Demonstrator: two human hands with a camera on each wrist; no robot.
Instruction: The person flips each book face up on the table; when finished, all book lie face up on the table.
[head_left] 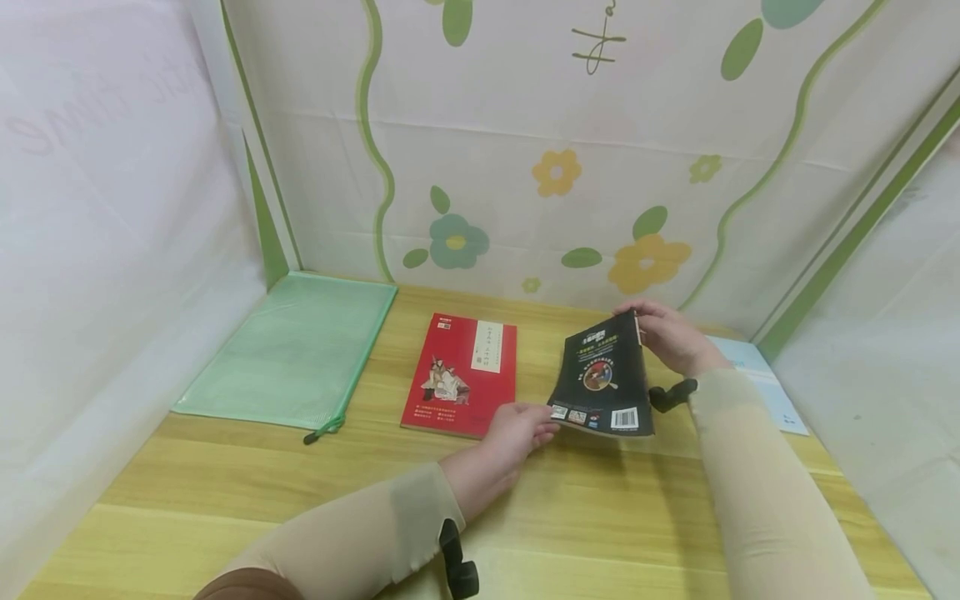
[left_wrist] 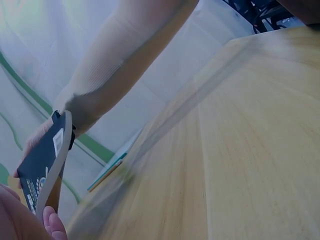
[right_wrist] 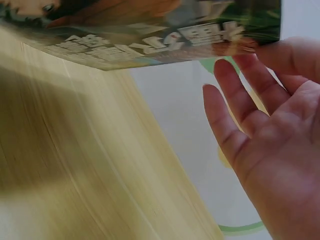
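Open counter up front, crowded at the back

Bare counter (head_left: 600,517) lay near; a red book (head_left: 461,375), black book (head_left: 603,379) and green pouch (head_left: 296,350) blocked the far side.

Cloth-walled tabletop booth (head_left: 570,158), wooden desk (head_left: 600,517)
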